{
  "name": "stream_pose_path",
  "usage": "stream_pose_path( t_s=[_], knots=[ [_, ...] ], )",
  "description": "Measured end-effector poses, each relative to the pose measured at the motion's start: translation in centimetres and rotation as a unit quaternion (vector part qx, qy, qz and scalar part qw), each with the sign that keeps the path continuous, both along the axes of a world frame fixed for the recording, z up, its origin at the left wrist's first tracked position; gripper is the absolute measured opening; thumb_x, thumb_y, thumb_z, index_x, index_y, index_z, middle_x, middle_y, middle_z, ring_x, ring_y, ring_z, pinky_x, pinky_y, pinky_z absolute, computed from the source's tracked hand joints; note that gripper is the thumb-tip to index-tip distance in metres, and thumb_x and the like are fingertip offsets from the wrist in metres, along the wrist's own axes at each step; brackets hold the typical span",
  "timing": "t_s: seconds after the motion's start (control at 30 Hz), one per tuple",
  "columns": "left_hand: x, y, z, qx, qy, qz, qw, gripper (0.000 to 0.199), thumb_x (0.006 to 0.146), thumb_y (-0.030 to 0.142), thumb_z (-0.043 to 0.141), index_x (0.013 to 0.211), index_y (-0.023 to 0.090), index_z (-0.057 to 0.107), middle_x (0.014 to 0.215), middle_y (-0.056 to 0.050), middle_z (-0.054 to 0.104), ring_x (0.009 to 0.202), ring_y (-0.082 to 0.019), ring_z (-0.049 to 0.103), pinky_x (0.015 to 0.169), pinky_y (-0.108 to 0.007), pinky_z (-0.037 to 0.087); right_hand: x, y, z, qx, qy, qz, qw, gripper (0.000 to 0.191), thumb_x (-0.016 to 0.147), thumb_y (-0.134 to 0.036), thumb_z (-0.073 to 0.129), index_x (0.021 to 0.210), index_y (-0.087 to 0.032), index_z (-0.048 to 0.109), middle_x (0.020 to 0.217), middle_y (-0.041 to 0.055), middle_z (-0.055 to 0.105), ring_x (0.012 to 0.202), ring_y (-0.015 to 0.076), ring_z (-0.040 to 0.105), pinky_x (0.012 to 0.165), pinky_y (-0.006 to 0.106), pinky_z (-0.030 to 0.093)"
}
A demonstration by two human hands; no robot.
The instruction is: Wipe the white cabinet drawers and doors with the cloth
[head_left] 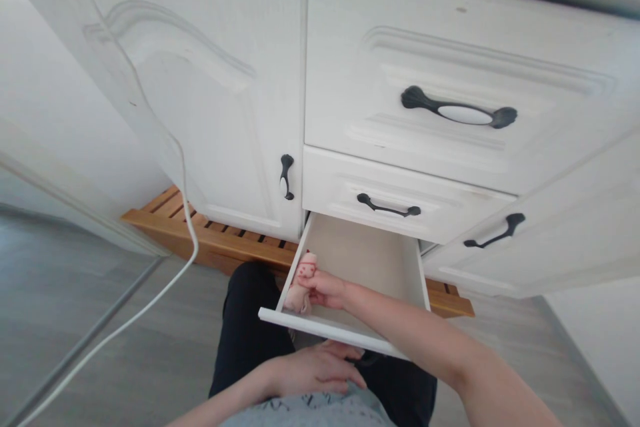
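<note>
The lowest drawer [370, 247] is pulled out toward me, and its pale floor shows. My right hand [325, 288] reaches into it from the right, its fingers closed on a rolled pale pink sock [307, 265] with red marks. Close by, against the drawer's left wall at the front corner, lies another rolled pale pink sock [297, 300], partly behind my fingers. Below the drawer front, my left hand [320, 368] rests over my lap, palm down with its fingers stretched out, holding nothing.
Above the open drawer are two shut drawers with dark handles [389, 205]. A white cabinet door [215, 113] stands on the left. Under the cabinet runs a slatted wooden bench [215, 240]. A white cable [185, 193] hangs down at left, near a grey metal pole [95, 330].
</note>
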State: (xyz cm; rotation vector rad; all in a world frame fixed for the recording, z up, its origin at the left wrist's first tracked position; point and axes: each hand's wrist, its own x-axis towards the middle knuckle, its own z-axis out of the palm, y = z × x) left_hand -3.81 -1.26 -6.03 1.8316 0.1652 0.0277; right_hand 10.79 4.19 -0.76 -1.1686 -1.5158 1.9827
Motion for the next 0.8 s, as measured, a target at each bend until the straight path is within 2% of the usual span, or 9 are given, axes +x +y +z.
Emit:
stream_pose_path(
  t_s=[0.07,0.13,0.23,0.3,0.33,0.47,0.6,0.7,0.8],
  knots=[
    [-0.1,0.0,0.2,-0.002,-0.009,0.007,1.0,0.049,0.102,0.056,0.037,0.138,0.032,0.06,0.148,-0.003,0.058,0.147,-0.022,0.039,0.121,-0.034,0.025,-1.3,1.4,0.4,-0.046,0.058,0.024,0.997,0.037,0.102,-0.044,0.042,0.125,-0.02,0.057,0.109,0.0101,0.067,0.105,0.0234,0.065,0.086,0.037,0.055],
    [-0.2,0.0,0.6,-0.002,-0.016,0.014,1.0,0.05,0.103,0.055,0.034,0.138,0.029,0.06,0.144,-0.002,0.061,0.145,-0.021,0.041,0.121,-0.031,0.024,-3.0,2.8,0.8,-0.008,0.074,0.006,0.997,0.037,0.098,-0.037,0.048,0.13,-0.019,0.053,0.121,0.0107,0.064,0.115,0.0236,0.061,0.094,0.038,0.052],
    [-0.3,0.1,1.1,-0.001,-0.015,0.021,1.0,0.053,0.103,0.055,0.033,0.137,0.026,0.062,0.144,-0.004,0.061,0.145,-0.023,0.042,0.12,-0.029,0.025,-4.9,3.9,1.3,0.231,-0.023,-0.042,0.972,0.04,0.094,-0.025,0.053,0.134,-0.024,0.054,0.138,0.0091,0.055,0.129,0.0252,0.049,0.107,0.041,0.041],
    [-0.4,0.1,1.3,0.0,-0.009,0.022,1.0,0.052,0.103,0.055,0.035,0.137,0.026,0.062,0.146,-0.005,0.059,0.145,-0.023,0.042,0.12,-0.029,0.026,-5.6,4.0,1.3,0.348,-0.103,0.012,0.932,0.042,0.093,-0.017,0.05,0.132,-0.028,0.058,0.14,0.006,0.054,0.128,0.0259,0.048,0.108,0.041,0.038],
    [-0.4,0.0,1.3,0.0,-0.004,0.022,1.0,0.051,0.103,0.054,0.036,0.137,0.026,0.062,0.148,-0.005,0.058,0.145,-0.023,0.041,0.12,-0.029,0.026,-5.9,3.9,1.1,0.357,-0.12,0.067,0.924,0.043,0.092,-0.014,0.049,0.131,-0.03,0.06,0.138,0.004,0.056,0.125,0.0251,0.05,0.105,0.039,0.039],
    [-0.2,-0.3,1.4,0.002,0.02,0.029,0.999,0.046,0.102,0.051,0.042,0.135,0.027,0.064,0.152,-0.005,0.053,0.146,-0.024,0.04,0.12,-0.032,0.028,-6.7,3.8,-0.2,0.203,-0.068,0.222,0.951,0.042,0.093,-0.014,0.049,0.13,-0.029,0.061,0.112,-0.0019,0.065,0.09,0.0141,0.058,0.082,0.024,0.045],
    [-0.1,-0.7,1.6,0.007,0.037,0.049,0.998,0.042,0.101,0.048,0.046,0.133,0.028,0.065,0.152,-0.004,0.052,0.143,-0.024,0.043,0.12,-0.032,0.028,-5.4,4.0,-0.3,0.051,0.017,0.217,0.975,0.034,0.088,-0.012,0.052,0.119,-0.021,0.062,0.094,-0.0035,0.06,0.078,0.0095,0.053,0.074,0.019,0.044],
    [-0.3,-0.8,1.6,0.008,0.053,0.051,0.997,0.039,0.1,0.045,0.047,0.132,0.03,0.066,0.153,-0.003,0.051,0.143,-0.025,0.043,0.121,-0.034,0.027,-1.8,3.4,1.0,0.056,0.024,0.246,0.967,0.039,0.078,-0.008,0.055,0.114,-0.019,0.065,0.094,-0.0022,0.061,0.083,0.0129,0.056,0.077,0.022,0.046],
    [-0.3,-0.8,1.4,0.0,0.071,0.052,0.996,0.04,0.101,0.045,0.045,0.133,0.031,0.063,0.151,-0.002,0.054,0.139,-0.027,0.048,0.119,-0.035,0.033,3.1,0.9,3.0,0.156,0.002,0.26,0.953,0.041,0.071,-0.004,0.053,0.104,-0.019,0.072,0.108,0.0026,0.061,0.105,0.0194,0.057,0.094,0.03,0.044]
  ],
)
